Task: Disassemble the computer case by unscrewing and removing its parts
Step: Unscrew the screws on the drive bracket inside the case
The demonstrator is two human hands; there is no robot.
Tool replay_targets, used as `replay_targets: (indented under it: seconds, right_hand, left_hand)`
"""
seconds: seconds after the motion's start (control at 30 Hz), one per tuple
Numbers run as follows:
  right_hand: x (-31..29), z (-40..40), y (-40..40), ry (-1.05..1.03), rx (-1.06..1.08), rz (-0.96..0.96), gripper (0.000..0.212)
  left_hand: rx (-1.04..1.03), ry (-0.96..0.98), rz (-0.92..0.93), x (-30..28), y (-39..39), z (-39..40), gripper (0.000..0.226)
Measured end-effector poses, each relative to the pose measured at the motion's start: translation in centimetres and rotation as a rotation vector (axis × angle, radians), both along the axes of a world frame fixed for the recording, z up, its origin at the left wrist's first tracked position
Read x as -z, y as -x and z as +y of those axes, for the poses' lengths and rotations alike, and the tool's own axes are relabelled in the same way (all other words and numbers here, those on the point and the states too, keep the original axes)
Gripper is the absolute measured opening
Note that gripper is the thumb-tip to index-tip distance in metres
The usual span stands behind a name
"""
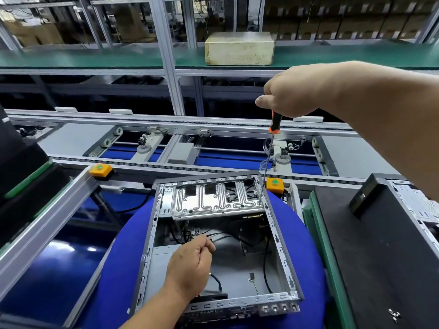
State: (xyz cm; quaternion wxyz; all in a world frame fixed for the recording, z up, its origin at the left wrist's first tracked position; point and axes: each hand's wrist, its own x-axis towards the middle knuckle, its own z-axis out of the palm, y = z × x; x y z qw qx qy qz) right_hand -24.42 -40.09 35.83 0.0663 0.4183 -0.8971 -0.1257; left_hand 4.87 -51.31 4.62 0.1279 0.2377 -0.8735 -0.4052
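The computer case (pixel 213 245) is lying open on the blue round pad (pixel 311 245). A screwdriver (pixel 268 157) is being gripped by the right hand (pixel 287 96), its tip being set on the drive bracket (pixel 213 198). Black cables (pixel 223 236) are being pinched by the left hand (pixel 190 264). If the long shaft is being tilted, the tip is probably slipping off the screw.
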Motion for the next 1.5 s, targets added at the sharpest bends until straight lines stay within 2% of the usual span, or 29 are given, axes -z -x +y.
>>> replay_targets:
  seconds: [0.1, 0.2, 0.3, 0.53, 0.63, 0.7, 0.8, 0.87, 0.93, 1.0, 1.07, 1.37, 1.47, 1.5]
  right_hand:
    - [0.2, 0.3, 0.3, 0.049, -0.038, -0.006, 0.038]
    - [0.1, 0.6, 0.4, 0.109, -0.09, -0.148, 0.017]
    - [-0.2, 0.8, 0.4, 0.133, -0.144, -0.253, 0.008]
    - [-1.5, 1.1, -0.6, 0.083, -0.145, -0.382, 0.023]
    - [-1.5, 0.7, -1.0, 0.089, -0.121, -0.394, 0.02]
    - [-1.1, 0.3, -1.2, 0.057, -0.081, -0.282, 0.01]
    - [-0.3, -0.3, -0.8, -0.013, -0.016, -0.064, 0.041]
    - [-0.1, -0.4, -0.6, -0.013, -0.027, 0.011, 0.047]
    - [0.2, -0.4, -0.1, 0.019, -0.069, -0.011, 0.034]
    - [0.0, -0.3, 0.0, 0.071, -0.101, -0.125, 0.017]
    - [-0.2, 0.0, 0.1, 0.109, -0.126, -0.221, 0.011]
    - [-1.9, 0.4, -0.5, 0.031, -0.164, -0.419, 0.024]
    - [-1.5, 0.1, -1.1, 0.043, -0.112, -0.321, 0.014]
    - [-1.1, -0.1, -1.1, 0.021, -0.081, -0.251, 0.02]
  left_hand:
    - [-0.006, 0.009, -0.004, 0.0, 0.0, 0.1, 0.026]
    - [-0.006, 0.01, -0.007, -0.1, -0.1, 0.2, 0.025]
    - [-0.009, 0.011, -0.007, -0.1, 0.0, 0.2, 0.025]
    - [-0.007, 0.021, -0.011, -0.1, 0.0, 0.4, 0.025]
    - [-0.01, 0.014, -0.011, -0.1, -0.1, 0.4, 0.025]
    - [-0.011, 0.016, -0.013, -0.1, -0.1, 0.5, 0.025]
    - [-0.011, 0.018, -0.011, -0.2, 0.0, 0.5, 0.025]
    - [-0.011, 0.021, -0.01, -0.2, 0.0, 0.5, 0.025]
    - [-0.011, 0.022, -0.01, -0.2, -0.1, 0.5, 0.025]
    - [-0.01, 0.023, -0.007, -0.2, -0.1, 0.4, 0.025]
    - [-0.004, 0.028, -0.005, -0.2, 0.0, 0.4, 0.024]
    - [0.01, 0.042, -0.01, 0.1, 0.0, 0.3, 0.024]
    - [0.013, 0.044, -0.008, 0.1, 0.0, 0.3, 0.024]
    - [0.01, 0.045, -0.009, 0.2, 0.0, 0.3, 0.024]
